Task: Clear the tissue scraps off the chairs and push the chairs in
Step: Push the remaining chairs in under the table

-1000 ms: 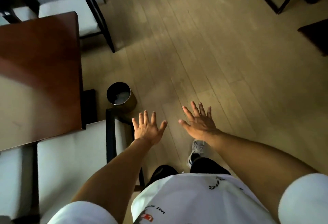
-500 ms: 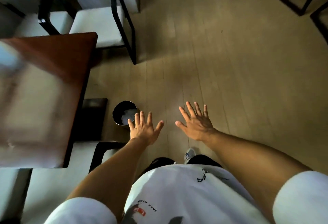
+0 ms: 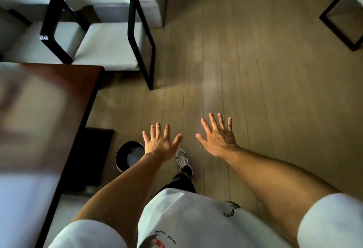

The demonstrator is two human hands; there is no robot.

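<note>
Both your hands, left (image 3: 160, 145) and right (image 3: 219, 139), are spread wide and empty, white scraps sit in the bin (image 3: 128, 156) by the table (image 3: 59, 94), and the chair (image 3: 110, 45) ahead looks clear but not pushed in

— What is the person wearing?
— A white short-sleeved T-shirt (image 3: 188, 218). The sleeves end above the elbows, and both forearms are bare.
— Any markings on it?
— Yes, a small black design on the chest, and lower down some dark lettering beside a red patch; the lettering is too small to read.
— And below the shirt?
— Dark trousers (image 3: 181, 182), and one pale lace-up sneaker (image 3: 182, 161) with a dark heel.
— Anything on the hands?
— No rings or gloves show.
</note>
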